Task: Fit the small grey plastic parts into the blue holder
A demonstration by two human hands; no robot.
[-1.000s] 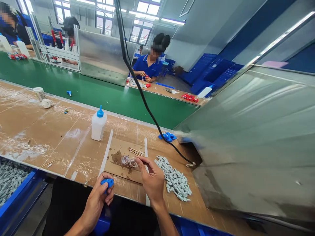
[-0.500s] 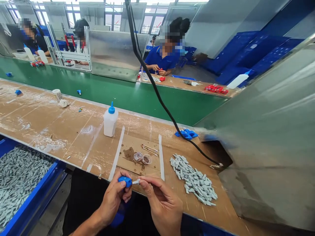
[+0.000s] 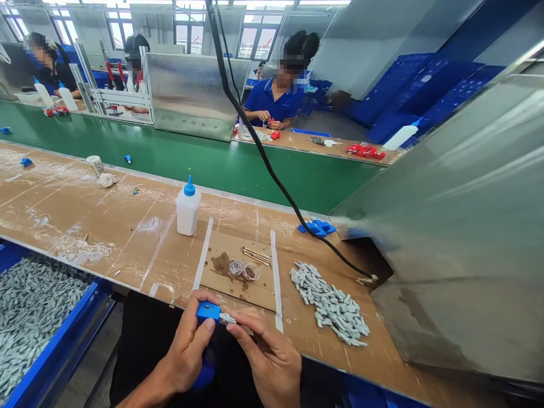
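Observation:
My left hand (image 3: 185, 345) is shut around a blue plastic part (image 3: 208, 311) just over the near edge of the workbench. My right hand (image 3: 272, 357) pinches a small grey part (image 3: 227, 318) between thumb and forefinger, its end against the blue part. Beyond my hands lies a cardboard pad (image 3: 238, 272) stained with brown patches. On it sit two small round clear cups (image 3: 243, 270) and several thin wooden sticks (image 3: 256, 255). A loose pile of grey parts (image 3: 329, 303) lies to the right of the pad, out of reach of my fingers.
A blue-rimmed bin of grey parts (image 3: 36, 317) sits at lower left. A glue bottle with a blue nozzle (image 3: 188, 208) stands behind the pad. A black cable (image 3: 272, 164) hangs across the view, a steel panel (image 3: 459, 226) fills the right, and co-workers sit beyond a green belt (image 3: 170, 156).
The grey part in my right hand has come up against the blue part, and both hands have moved slightly left. The view has shifted little.

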